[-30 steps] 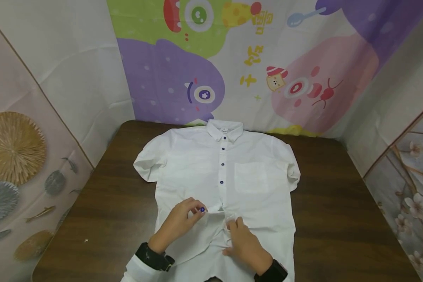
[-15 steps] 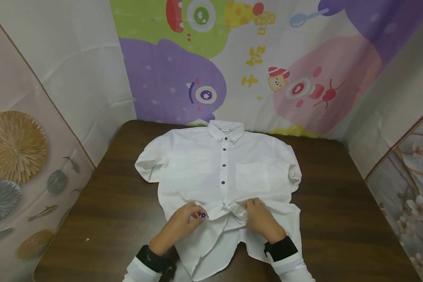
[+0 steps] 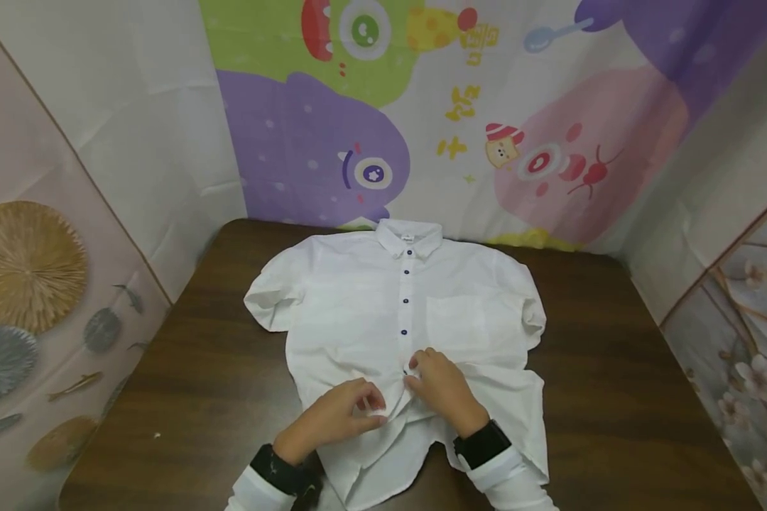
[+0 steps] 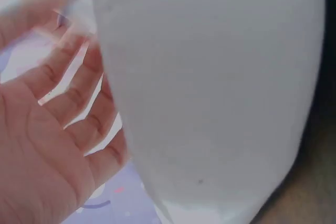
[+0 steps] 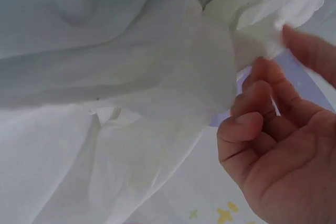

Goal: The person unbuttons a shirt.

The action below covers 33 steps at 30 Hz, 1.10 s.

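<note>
A white short-sleeved shirt (image 3: pixel 358 298) lies front up, collar at the far side. Dark blue buttons run down its placket, one of them a button (image 3: pixel 404 332) just above the hands. My left hand (image 3: pixel 339 415) pinches the loose front edge between thumb and fingers, its other fingers spread in the left wrist view. On the placket, my right hand (image 3: pixel 444 390) pinches the cloth beside a partly covered button. In the right wrist view, white fabric (image 5: pixel 173 72) hangs in folds at the right hand's thumb and curled fingers. The lower front panels part below both hands.
The shirt lies on a dark brown wooden table (image 3: pixel 613 397). A cartoon-printed cloth (image 3: pixel 447 106) hangs behind the far edge, with patterned panels on both sides. A small white speck (image 3: pixel 156 435) lies on the table at left.
The right hand pulled the right front panel outward, opening the lower front, then came back to the placket. The left hand shifted slightly nearer; the blue button at its fingertips no longer shows in the head view.
</note>
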Motion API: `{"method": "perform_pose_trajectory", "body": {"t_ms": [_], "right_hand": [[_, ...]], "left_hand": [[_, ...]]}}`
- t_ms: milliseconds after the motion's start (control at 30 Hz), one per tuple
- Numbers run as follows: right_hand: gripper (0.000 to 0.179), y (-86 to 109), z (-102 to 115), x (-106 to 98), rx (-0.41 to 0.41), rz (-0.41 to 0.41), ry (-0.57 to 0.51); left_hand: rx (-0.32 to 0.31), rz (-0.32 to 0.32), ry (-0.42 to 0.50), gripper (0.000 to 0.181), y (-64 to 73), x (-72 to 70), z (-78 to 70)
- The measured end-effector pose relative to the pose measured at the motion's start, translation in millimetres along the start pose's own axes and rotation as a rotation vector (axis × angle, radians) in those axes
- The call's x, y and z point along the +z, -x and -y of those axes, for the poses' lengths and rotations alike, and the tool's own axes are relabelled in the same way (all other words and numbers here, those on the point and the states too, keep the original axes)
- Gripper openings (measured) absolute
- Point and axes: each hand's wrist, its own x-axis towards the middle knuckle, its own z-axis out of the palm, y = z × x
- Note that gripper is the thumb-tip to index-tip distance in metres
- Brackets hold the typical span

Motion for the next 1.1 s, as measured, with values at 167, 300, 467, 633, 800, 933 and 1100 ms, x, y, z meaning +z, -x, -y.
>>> {"method": "perform_pose_trajectory", "body": {"t_ms": [167,300,467,633,800,933,1100], "right_hand": [[0.008,-0.4,-1.9,0.4,-0.012,-0.063,0.006],[0.008,0.1,0.1,-4.3,-0.018,-0.126,-0.010],[0.005,0.6,5.0,-14.8,-0.030,-0.217,-0.065],[0.005,-1.6,8.1,-24.4,-0.056,-0.307,-0.134],[0.003,-1.6,9.5,-30.6,-0.085,-0.377,-0.208],[0.005,1.3,10.1,-34.2,-0.092,-0.395,-0.253],[0.005,4.5,9.7,-38.8,-0.102,-0.391,-0.279]], "left_hand": [[-0.024,-0.023,0.019,0.019,-8.0,-0.4,-3.7],[-0.016,-0.117,0.002,0.019,-19.1,-0.1,-9.2],[0.003,-0.217,-0.082,0.027,-36.0,1.6,-17.5],[0.042,-0.303,-0.102,0.029,-57.4,5.4,-23.6],[0.070,-0.413,-0.091,0.022,-71.6,8.2,-29.7],[0.070,-0.437,-0.072,0.020,-76.4,10.1,-32.6],[0.043,-0.434,-0.013,0.018,-77.2,10.1,-37.2]]}}
